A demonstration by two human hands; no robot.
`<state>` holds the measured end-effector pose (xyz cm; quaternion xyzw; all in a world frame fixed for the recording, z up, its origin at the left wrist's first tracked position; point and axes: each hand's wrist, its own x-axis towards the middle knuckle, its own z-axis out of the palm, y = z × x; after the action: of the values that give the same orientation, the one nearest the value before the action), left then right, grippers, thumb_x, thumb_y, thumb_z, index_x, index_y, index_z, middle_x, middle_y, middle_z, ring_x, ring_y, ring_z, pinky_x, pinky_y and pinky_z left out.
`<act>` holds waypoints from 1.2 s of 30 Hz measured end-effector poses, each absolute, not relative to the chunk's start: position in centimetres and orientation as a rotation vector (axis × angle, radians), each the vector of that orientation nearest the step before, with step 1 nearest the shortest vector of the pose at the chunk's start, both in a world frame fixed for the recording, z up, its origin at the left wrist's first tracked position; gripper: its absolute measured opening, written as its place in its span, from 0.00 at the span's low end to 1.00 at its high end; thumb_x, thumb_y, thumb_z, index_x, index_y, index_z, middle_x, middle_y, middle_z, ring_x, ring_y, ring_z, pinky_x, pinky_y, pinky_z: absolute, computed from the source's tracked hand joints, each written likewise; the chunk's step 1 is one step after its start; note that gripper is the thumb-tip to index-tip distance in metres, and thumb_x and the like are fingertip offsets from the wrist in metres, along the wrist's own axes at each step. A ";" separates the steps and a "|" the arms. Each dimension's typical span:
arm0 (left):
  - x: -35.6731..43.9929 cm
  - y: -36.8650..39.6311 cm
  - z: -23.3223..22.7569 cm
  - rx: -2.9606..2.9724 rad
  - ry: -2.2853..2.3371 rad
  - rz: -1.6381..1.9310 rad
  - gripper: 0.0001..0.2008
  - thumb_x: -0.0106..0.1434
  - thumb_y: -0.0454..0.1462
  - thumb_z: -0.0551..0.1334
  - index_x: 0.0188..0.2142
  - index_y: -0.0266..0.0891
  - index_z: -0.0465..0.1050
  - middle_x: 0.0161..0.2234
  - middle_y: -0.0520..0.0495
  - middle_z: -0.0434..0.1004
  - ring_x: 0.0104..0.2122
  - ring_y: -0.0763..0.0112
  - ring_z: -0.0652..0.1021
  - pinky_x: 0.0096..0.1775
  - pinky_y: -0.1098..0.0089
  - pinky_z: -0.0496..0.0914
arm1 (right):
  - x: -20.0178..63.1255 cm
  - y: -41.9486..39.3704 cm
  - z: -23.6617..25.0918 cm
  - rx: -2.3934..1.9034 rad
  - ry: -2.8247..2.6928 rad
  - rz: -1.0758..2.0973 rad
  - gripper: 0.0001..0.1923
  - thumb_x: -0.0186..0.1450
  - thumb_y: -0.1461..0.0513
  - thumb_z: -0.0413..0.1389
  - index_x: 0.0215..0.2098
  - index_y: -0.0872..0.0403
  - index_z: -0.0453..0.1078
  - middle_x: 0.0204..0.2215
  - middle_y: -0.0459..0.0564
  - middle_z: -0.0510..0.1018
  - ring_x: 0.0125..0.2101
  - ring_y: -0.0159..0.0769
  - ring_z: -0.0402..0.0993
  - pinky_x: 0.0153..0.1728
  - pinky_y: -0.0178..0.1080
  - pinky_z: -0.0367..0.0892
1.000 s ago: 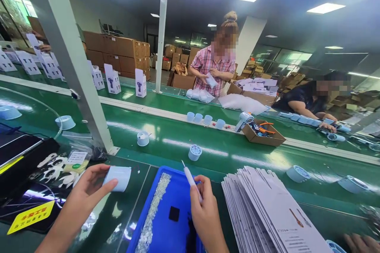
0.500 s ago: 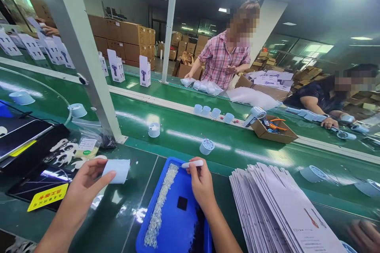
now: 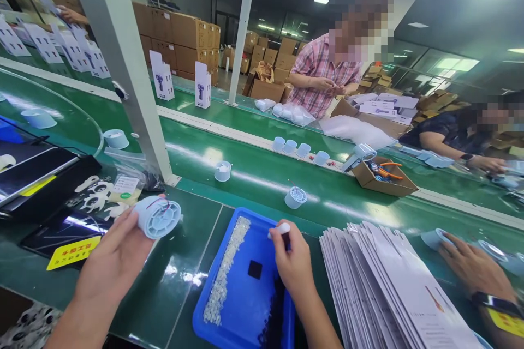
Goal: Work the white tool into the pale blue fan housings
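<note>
Left hand point(image 3: 117, 253) curled around light-blue housing point(image 3: 162, 220); right hand point(image 3: 295, 263) pinches white pen-like tool point(image 3: 283, 228) over blue tray point(image 3: 239, 305), near desk's point(image 3: 194, 229) far edge.

Txt on yellow card point(image 3: 73, 252) & pkg boxes point(image 3: 203, 87): illegible.

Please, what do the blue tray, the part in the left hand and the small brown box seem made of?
Blue tray: probably plastic, smooth-looking, with rounded corners.
Light-blue part in the left hand: likely moulded plastic, smooth, with thin spokes.
Small brown box: seemingly cardboard, matte, with thin walls.
</note>
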<state>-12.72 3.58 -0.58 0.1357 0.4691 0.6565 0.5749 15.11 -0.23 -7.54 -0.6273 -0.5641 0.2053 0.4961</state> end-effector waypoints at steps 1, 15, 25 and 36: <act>-12.4 3.6 -0.2 0.276 1.116 1.538 0.11 0.62 0.33 0.58 0.41 0.42 0.78 0.42 0.49 0.81 0.50 0.63 0.76 0.39 0.73 0.78 | 15.3 -1.2 -7.7 -1.537 -1.314 0.477 0.11 0.68 0.54 0.50 0.34 0.52 0.64 0.26 0.44 0.69 0.27 0.32 0.66 0.30 0.34 0.62; -9.1 3.6 0.0 0.270 1.141 1.375 0.12 0.59 0.23 0.57 0.33 0.37 0.77 0.33 0.51 0.81 0.32 0.74 0.80 0.30 0.78 0.77 | 15.1 -5.8 -11.0 -1.550 -1.137 0.280 0.10 0.69 0.55 0.49 0.39 0.53 0.64 0.31 0.48 0.71 0.31 0.34 0.70 0.32 0.35 0.66; -9.9 3.4 -1.4 0.310 1.089 1.348 0.09 0.60 0.27 0.59 0.34 0.37 0.77 0.35 0.48 0.81 0.34 0.71 0.81 0.35 0.75 0.78 | 14.9 -5.7 -9.9 -1.553 -1.434 0.159 0.05 0.68 0.59 0.49 0.39 0.52 0.64 0.29 0.46 0.72 0.28 0.34 0.71 0.29 0.35 0.66; -9.4 3.4 -1.9 0.339 0.957 1.272 0.06 0.58 0.29 0.63 0.35 0.37 0.78 0.35 0.48 0.80 0.34 0.70 0.79 0.36 0.75 0.76 | 14.8 -5.0 -8.7 -1.619 -1.393 0.254 0.10 0.69 0.56 0.48 0.37 0.53 0.66 0.28 0.47 0.74 0.27 0.34 0.72 0.29 0.35 0.67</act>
<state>-9.44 3.42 -1.89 0.1515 0.4276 0.5680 0.6868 14.81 -4.97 -8.65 -0.6622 -0.5699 0.1040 0.4752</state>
